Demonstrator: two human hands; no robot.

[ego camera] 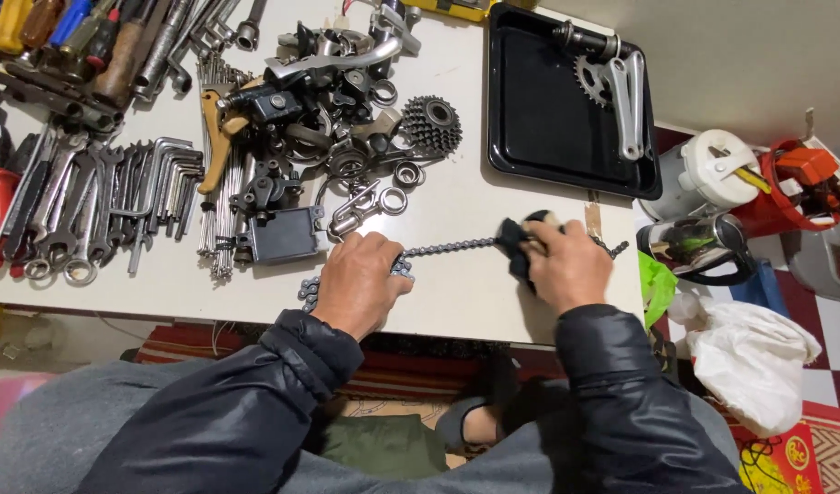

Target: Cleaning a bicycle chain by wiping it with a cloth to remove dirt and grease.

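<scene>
On white table (457, 293), left hand (358, 282) pinning bicycle chain (447, 246), right hand (566, 265) gripping dark rag (514, 240)

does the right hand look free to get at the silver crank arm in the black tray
Probably not as things stand: the right hand is closed on a dark rag around the bicycle chain. Otherwise the path to the silver crank arm looks open.

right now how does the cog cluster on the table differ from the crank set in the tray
The cog cluster is a dark, round stack of toothed rings beside loose parts on the white table. The crank set is silvery, with one toothed ring, a long arm and an axle, alone in the black tray. Both are toothed metal bicycle parts.
</scene>
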